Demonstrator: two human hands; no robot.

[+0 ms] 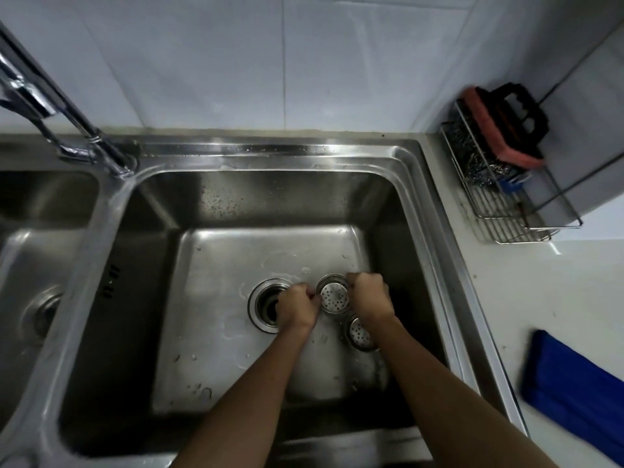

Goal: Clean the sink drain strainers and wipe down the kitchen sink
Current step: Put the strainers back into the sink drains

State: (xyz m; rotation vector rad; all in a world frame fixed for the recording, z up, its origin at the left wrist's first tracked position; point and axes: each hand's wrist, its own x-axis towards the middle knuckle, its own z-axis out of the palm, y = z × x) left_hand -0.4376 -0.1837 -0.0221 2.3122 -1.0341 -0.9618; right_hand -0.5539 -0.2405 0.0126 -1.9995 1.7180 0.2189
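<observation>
Left grip (297,307) and right grip (369,295) pinch strainer (334,295) beside open drain (265,304).

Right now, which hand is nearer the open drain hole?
Left. The left hand sits at the right edge of the drain hole; the right hand is farther right, beyond the held strainer.

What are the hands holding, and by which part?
Both hold one perforated drain strainer by its rim: the left hand pinches the left edge, the right hand grips the right edge.
</observation>
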